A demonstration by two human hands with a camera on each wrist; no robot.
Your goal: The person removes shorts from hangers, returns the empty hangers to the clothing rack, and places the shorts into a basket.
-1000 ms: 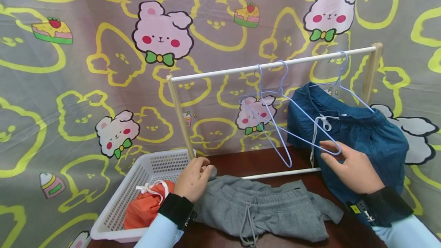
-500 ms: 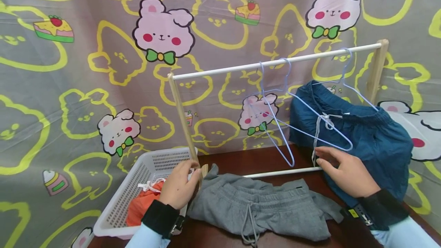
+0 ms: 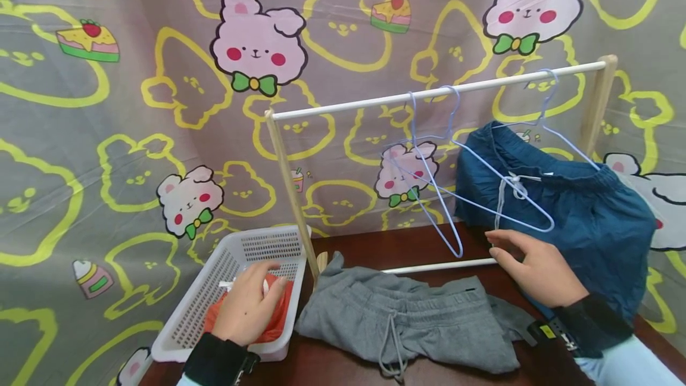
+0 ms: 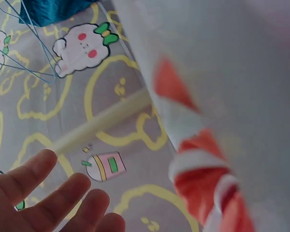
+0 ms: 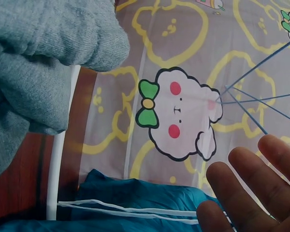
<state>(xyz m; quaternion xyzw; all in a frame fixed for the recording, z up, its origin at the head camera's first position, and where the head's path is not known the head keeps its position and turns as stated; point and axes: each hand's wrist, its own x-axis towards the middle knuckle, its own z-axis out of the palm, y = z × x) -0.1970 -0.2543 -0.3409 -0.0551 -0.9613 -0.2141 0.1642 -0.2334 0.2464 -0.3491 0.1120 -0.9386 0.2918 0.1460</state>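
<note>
My left hand [image 3: 249, 305] hovers over the white basket [image 3: 182, 314], its fingers relaxed and apart from each other. Beneath it in the basket lies an orange garment [image 3: 281, 311] with a white drawstring, partly hidden by the hand; the drawstring and orange cloth [image 4: 200, 193] also appear in the left wrist view. My right hand [image 3: 536, 270] is held loosely in front of the blue drawstring shorts [image 3: 600, 225], holding nothing. Grey drawstring shorts [image 3: 429, 326] lie on the table between both hands.
A wooden-ended rack with a white top rod [image 3: 364, 103] stands behind. Two bare blue wire hangers hang mid-rod, one hanger [image 3: 437, 201] left of the other. The blue shorts hang on a third, at the right. A patterned curtain [image 3: 332, 34] forms the backdrop.
My left hand has moved left and down, from the rack's left post and grey shorts to above the basket. The right hand has drawn slightly down, away from the hanger's lower corner.
</note>
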